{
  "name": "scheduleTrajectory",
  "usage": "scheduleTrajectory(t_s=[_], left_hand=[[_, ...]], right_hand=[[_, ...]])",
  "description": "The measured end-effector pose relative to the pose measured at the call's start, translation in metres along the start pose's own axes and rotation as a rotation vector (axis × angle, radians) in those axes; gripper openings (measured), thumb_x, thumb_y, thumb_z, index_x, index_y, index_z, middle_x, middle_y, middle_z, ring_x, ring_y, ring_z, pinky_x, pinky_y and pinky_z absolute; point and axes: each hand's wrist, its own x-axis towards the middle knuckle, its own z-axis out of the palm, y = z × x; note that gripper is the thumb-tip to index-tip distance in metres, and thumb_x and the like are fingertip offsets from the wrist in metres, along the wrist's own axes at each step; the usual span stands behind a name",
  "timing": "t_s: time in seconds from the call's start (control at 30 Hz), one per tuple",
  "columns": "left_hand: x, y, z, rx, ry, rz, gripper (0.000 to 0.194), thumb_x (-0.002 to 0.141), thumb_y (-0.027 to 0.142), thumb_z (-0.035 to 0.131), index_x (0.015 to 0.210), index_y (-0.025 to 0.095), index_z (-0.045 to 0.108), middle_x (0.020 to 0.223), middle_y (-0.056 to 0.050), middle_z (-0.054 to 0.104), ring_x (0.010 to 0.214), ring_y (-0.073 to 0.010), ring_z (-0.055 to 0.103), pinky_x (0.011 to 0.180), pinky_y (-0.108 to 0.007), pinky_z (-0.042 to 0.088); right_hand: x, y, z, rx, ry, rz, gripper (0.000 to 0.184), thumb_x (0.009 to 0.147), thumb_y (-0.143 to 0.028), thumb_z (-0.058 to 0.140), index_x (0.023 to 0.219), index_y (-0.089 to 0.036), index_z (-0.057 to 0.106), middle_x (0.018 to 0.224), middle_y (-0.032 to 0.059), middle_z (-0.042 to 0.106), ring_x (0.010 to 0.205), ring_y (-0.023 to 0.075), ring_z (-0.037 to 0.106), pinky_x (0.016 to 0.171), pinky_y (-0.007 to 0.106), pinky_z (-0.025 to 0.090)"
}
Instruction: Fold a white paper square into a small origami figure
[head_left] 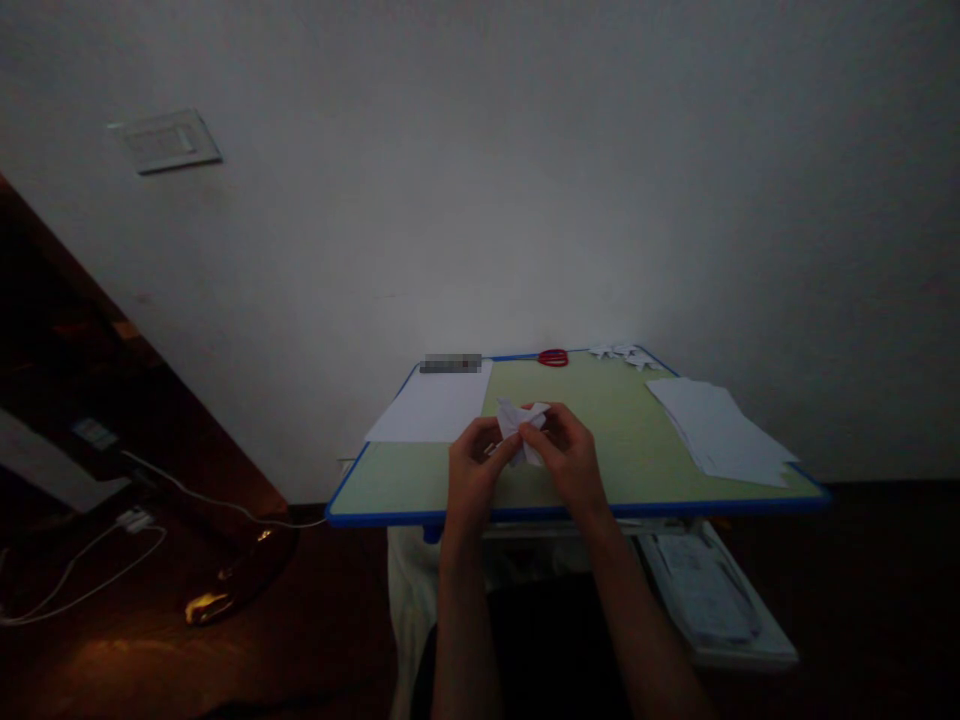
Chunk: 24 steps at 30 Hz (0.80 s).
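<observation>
A small piece of folded white paper (513, 416) is held up over the near middle of the green table. My left hand (477, 462) pinches it from the left, thumb pressed toward its centre. From the right, my right hand (564, 446) grips the same paper, and the two thumbs almost meet on it. The paper has pointed flaps sticking up and out; its lower part is partly hidden by my fingers. Both hands are closed on it above the tabletop.
The green table (615, 430) has a blue edge. White sheets (435, 405) lie at left, with a blurred dark object (450, 363) behind them. Red-handled scissors (553, 357) and folded paper pieces (624, 354) lie at the back. A paper stack (724, 430) is at right.
</observation>
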Motion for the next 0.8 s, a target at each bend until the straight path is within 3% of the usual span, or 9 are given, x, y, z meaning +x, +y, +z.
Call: scheduleTrajectory(t_s=[0.47,0.8], left_hand=[[0.0021,-0.0047,-0.0032,0.013,-0.020,0.026,0.018,0.080,0.027,0.081,0.095,0.019,0.074,0.095,-0.006,0.078,0.092,-0.0214,0.071,0.082,-0.030,0.051],[0.0033,-0.0054,-0.0012,-0.006,0.040,0.006,0.019,0.079,0.030,0.082,0.091,0.017,0.075,0.092,-0.005,0.079,0.089,-0.0202,0.072,0.083,-0.029,0.051]], right_hand=[[0.0003,0.0008,-0.0004,-0.050,-0.043,-0.015,0.012,0.082,-0.029,0.074,0.091,-0.024,0.069,0.092,0.0012,0.071,0.087,0.0203,0.068,0.074,0.030,0.053],[0.0016,0.0032,-0.0007,-0.062,-0.025,0.004,0.018,0.082,-0.032,0.075,0.097,-0.024,0.070,0.096,0.0021,0.073,0.082,0.0196,0.067,0.069,0.030,0.052]])
